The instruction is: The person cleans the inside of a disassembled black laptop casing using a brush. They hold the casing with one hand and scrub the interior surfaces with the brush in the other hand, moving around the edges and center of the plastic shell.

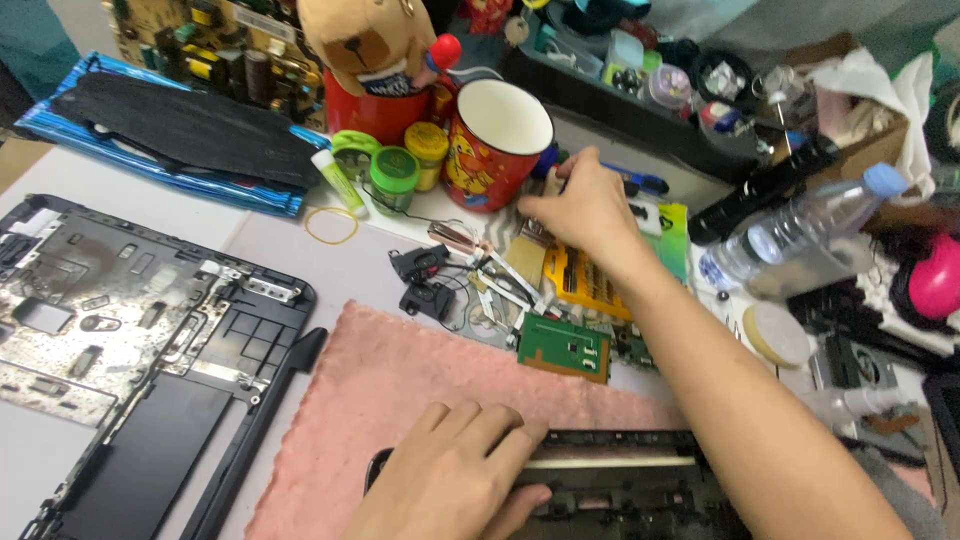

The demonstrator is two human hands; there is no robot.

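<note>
The left hand (455,480) lies flat with fingers spread on a dark laptop part (620,480), pressing it onto the pink cloth (400,370). The right hand (580,205) reaches beyond the cloth to the clutter just beside the red mug (495,145), its grip narrowed around a small brush handle (552,182), bristles hidden beneath.

I see a fuzzy pink cloth (400,370) under a matt black plastic part (620,485). The laptop shell (120,330) beside it shows dull, scuffed grey metal inside a matt black frame. The red mug (495,145) looks glossy ceramic. The bottle (800,235) is clear, shiny plastic. The green board (565,347) has a smooth, satin face.
</note>
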